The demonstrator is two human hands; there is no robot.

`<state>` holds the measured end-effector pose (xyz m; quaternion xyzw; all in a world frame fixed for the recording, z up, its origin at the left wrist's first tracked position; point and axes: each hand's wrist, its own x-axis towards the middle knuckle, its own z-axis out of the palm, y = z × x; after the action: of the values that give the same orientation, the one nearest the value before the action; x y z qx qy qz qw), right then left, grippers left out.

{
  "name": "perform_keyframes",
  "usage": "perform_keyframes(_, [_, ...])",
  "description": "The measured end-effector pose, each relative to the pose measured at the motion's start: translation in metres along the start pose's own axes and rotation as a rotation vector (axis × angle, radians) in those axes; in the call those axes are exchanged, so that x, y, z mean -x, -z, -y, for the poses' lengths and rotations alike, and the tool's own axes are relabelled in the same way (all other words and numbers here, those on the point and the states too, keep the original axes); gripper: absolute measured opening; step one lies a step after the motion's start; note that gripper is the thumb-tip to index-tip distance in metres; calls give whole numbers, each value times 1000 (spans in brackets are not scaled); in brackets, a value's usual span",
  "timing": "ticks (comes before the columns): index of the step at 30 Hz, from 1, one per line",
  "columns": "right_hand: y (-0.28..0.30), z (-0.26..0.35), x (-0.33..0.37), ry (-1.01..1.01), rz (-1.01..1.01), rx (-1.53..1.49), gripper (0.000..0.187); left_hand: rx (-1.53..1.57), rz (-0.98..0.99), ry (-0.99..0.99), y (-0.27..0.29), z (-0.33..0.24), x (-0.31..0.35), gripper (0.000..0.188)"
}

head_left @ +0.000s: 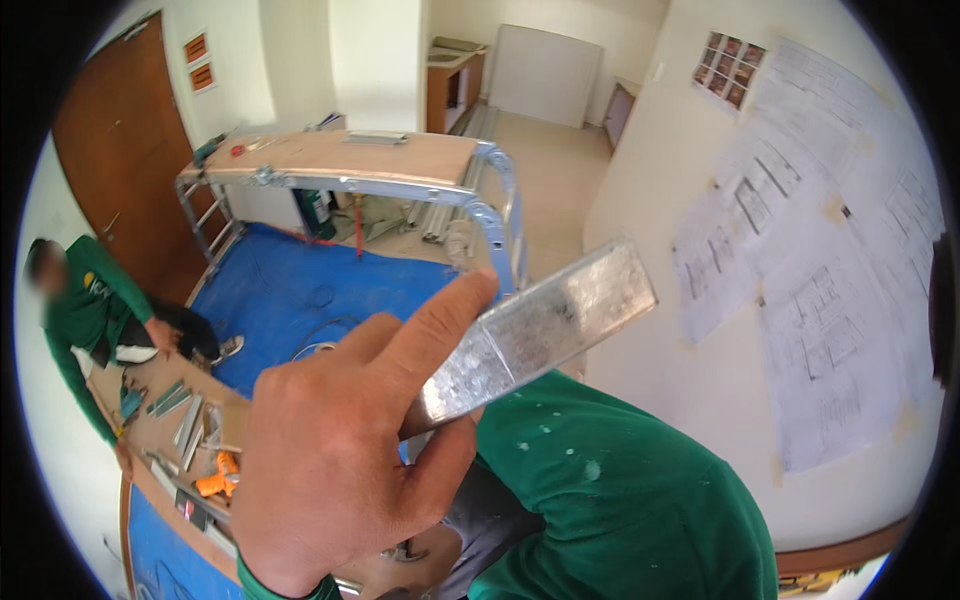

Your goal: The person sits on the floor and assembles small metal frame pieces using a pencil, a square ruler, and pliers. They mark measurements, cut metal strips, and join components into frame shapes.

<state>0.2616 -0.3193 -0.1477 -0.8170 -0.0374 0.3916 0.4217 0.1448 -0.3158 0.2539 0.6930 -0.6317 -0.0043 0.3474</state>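
Close in front of me, my left hand (345, 430) is closed on a short, shiny piece of metal channel (550, 325). The index finger lies along its upper edge and the thumb is below. The piece tilts up toward the right, with a bend or seam line across it near the fingers. My right arm, in a paint-spotted green sleeve (620, 490), comes in from the lower right. It runs up to behind the metal piece, where the right hand is hidden almost wholly. Below my left hand, a hammer head (405, 551) shows partly.
At left, a co-worker in green (95, 310) sits by a low board (145, 425) with metal offcuts (187, 435) and an orange tool (217, 475). A metal-framed work platform (330, 165) stands ahead over blue floor sheeting (260, 290). Drawings (800, 260) cover the right wall.
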Motion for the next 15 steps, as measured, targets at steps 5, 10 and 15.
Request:
perform_keyframes(5, [-25,-4,-8,186,106,-194,16,-47,-132,318,-6,51,76,66])
perform_keyframes(10, [4,1,4,304,100,-271,18,-197,-531,750,-18,105,212,61])
perform_keyframes(15, [-9,50,39,355,-19,156,56,-149,-750,1185,-15,63,328,60])
